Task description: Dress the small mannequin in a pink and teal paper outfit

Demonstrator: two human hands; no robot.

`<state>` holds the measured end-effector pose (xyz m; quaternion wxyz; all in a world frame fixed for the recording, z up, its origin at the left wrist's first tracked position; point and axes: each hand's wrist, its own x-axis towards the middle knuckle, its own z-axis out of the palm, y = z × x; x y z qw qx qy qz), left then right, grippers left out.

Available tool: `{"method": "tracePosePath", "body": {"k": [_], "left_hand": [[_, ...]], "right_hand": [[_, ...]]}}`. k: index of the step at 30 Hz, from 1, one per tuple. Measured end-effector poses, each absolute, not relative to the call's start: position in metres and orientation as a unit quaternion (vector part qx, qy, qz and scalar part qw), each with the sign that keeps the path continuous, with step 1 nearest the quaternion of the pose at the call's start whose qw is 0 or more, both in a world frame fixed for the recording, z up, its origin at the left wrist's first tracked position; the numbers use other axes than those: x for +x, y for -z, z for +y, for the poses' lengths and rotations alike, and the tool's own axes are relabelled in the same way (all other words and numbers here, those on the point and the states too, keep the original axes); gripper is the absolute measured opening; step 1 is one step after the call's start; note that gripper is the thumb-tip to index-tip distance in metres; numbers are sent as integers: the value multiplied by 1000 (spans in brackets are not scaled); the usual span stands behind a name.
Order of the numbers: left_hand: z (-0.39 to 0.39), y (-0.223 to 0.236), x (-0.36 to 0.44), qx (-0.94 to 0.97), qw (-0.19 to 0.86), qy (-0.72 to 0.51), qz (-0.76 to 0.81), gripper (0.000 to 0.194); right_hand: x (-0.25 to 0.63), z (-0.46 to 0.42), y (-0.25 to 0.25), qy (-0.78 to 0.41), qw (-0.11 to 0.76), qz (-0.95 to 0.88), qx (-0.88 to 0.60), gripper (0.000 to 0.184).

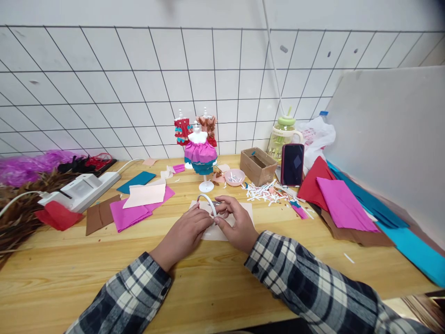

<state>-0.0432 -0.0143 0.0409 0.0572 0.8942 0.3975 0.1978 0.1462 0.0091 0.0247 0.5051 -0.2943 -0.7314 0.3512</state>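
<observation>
Both my hands are at a narrow white roll of tape (208,202), which stands on edge over a pale sheet of paper (247,211). My left hand (189,232) has its fingers curled together against the near side of the roll and the sheet. My right hand (238,225) is bent round the other side, its thumb and fingertips closing at the tape's edge. A small dark, shiny piece shows behind the right fingers; its kind is hidden. Just beyond stands a white mini dress form (198,137) in a pink and teal paper dress.
Two more dressed forms (182,130) stand behind. Rightward are a pink bowl (235,177), white paper scraps (266,192), a cardboard box (258,166), a phone (292,164) and folded coloured paper (347,204). At left lie more paper (146,195) and a power strip (83,188).
</observation>
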Motion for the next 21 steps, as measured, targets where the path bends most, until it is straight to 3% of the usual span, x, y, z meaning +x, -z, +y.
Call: {"method": "tracePosePath", "body": {"k": [10, 17, 21], "left_hand": [[-14, -40, -42, 896, 60, -183, 400, 21], [-22, -50, -44, 870, 27, -235, 432, 19], [-23, -52, -44, 863, 79, -242, 437, 22]], "right_hand": [[145, 8, -26, -378, 511, -721, -276, 44], [146, 21, -29, -629, 533, -491, -281, 38], [145, 23, -30, -723, 506, -385, -270, 33]]}}
